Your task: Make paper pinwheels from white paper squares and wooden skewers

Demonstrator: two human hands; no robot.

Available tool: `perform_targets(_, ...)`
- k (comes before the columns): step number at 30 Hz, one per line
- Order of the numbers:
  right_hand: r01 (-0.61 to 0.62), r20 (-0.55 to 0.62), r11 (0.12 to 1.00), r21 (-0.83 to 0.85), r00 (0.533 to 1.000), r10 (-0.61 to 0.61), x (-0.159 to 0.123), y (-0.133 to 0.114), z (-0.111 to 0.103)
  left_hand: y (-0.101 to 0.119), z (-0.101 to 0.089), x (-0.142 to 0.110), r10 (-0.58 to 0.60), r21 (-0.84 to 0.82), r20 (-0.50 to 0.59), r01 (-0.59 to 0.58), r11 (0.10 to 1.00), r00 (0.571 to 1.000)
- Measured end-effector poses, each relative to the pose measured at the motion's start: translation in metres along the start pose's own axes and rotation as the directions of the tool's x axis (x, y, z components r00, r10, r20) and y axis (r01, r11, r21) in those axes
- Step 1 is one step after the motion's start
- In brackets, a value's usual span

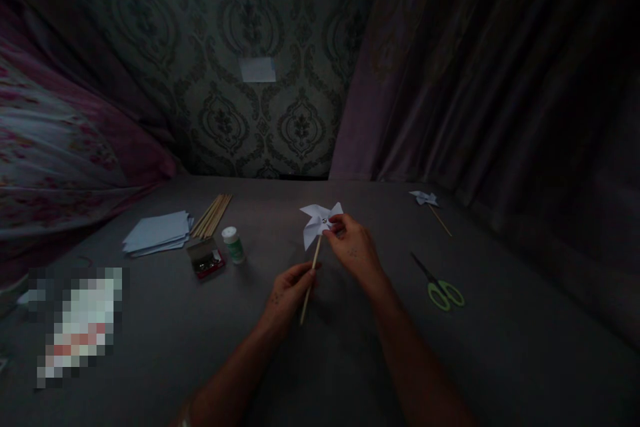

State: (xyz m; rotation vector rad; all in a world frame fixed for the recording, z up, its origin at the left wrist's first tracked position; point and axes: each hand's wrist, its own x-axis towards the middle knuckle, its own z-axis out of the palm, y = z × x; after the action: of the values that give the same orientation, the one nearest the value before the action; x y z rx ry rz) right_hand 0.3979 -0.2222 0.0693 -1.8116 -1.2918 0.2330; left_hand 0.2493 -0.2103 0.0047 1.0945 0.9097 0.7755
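A white paper pinwheel [315, 219] on a thin wooden stick [317, 255] is held up over the middle of the table. Its centre carries a small shiny pin [325, 221]. Around the stick, below the paper blades, my left hand [290, 290] is closed with thumb and fingers pinching it. My right hand [354, 243] has its thumb and fingertips closed on the right-hand blade, close beside the pin. The stick's lower end sticks out beneath my left hand.
On the grey table [350, 367], left: white paper sheets [157, 232], wooden sticks [213, 215], a small open box [207, 260] with shiny bits, a white-capped bottle [233, 245]. Right: green-handled scissors [440, 290], another pinwheel [425, 198]. Something blurred out [85, 320] lies front left.
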Motion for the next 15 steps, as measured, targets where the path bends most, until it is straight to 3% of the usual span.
perform_targets(3, 0.018, -0.055, 0.998, 0.053, 0.998, -0.015, 0.002, 0.004, -0.005, -0.003, -0.001, 0.002, 0.015, -0.034, 0.015, -0.015, 0.999, 1.0)
perform_targets(5, 0.056, -0.151, 0.998, 0.035, 0.987, -0.05, 0.005, 0.008, -0.012, -0.004, -0.002, 0.001, 0.022, -0.048, 0.016, -0.022, 0.999, 1.0)
perform_targets(10, 0.204, -0.38, 0.971, -0.122, 0.894, -0.236, 0.01, 0.019, -0.028, 0.002, 0.001, -0.003, 0.064, -0.001, 0.033, -0.064, 0.998, 0.997)
perform_targets(12, 0.236, -0.379, 0.947, -0.218, 0.874, -0.305, 0.011, 0.022, -0.032, 0.004, 0.002, -0.004, 0.075, 0.036, 0.035, -0.076, 0.996, 0.997)
perform_targets(15, 0.222, -0.297, 0.915, -0.336, 0.897, -0.327, 0.01, 0.024, -0.034, 0.006, 0.002, -0.004, 0.102, 0.102, 0.017, -0.104, 0.989, 0.995)
